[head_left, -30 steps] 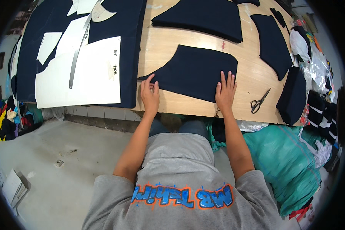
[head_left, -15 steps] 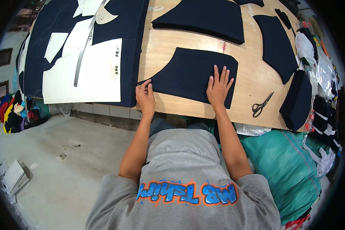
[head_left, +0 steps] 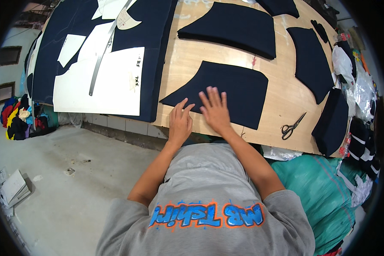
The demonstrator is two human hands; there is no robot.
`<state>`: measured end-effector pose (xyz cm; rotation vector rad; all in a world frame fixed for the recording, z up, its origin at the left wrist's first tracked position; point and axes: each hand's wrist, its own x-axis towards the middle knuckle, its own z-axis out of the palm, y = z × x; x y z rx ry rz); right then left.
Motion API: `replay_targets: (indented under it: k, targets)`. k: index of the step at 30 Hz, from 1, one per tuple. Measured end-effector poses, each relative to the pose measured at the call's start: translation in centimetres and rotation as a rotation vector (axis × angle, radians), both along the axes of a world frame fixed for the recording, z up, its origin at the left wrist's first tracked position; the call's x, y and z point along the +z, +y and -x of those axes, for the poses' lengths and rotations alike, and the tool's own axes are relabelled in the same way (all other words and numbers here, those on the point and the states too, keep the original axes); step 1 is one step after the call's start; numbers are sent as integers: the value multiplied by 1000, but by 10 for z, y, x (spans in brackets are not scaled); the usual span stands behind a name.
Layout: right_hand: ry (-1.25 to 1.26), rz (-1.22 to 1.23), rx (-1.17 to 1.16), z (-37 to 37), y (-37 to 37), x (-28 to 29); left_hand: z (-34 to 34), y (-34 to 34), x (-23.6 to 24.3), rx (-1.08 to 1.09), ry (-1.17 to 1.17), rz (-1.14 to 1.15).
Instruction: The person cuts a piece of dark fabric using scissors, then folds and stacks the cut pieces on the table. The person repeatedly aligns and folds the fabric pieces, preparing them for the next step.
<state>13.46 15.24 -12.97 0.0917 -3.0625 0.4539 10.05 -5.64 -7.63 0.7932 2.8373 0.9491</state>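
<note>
A dark navy cut fabric piece (head_left: 239, 87) lies flat on the wooden table in front of me, one side tapering to a point at the left. My right hand (head_left: 216, 113) is spread over its lower edge, fingers apart and palm down. Beside it, my left hand (head_left: 181, 123) is at the same edge near the pointed end, with its fingers slightly bent and apart and nothing in them. Black-handled scissors (head_left: 291, 128) rest on the wood to the right of the piece.
Further navy cut stacks lie behind (head_left: 230, 30) and to the right (head_left: 311, 62). At the left, white paper patterns (head_left: 102, 85) and a metal ruler (head_left: 99, 68) lie on a thick navy fabric layer (head_left: 158, 77). A green sack (head_left: 313, 192) stands below the table's right edge.
My right hand has slid left along the fabric piece toward its lower edge. My left hand has moved right, away from the pointed tip. The view has shifted slightly.
</note>
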Motion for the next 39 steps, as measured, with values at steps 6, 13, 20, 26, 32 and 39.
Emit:
replay_targets:
  k: [6,13,20,26,32,39]
  targets:
    - [29,282,501,-4,-41,3,39,8,-10,-80,-111,-150]
    - [145,335,91,-21,25,23,71,37,-37,-272,71,214]
    - [-20,-72,-660,-28,110,7,75,31,-46,-272,109,330]
    - [-28,-16,-940,-43,158,-18,85,22,-43,-165,10,342]
    - [437,128,-853,19,218,9,146,72,5,-253,77,34]
    - [336,42,-433,135,284,50,293,162,18,-380,271,-51]
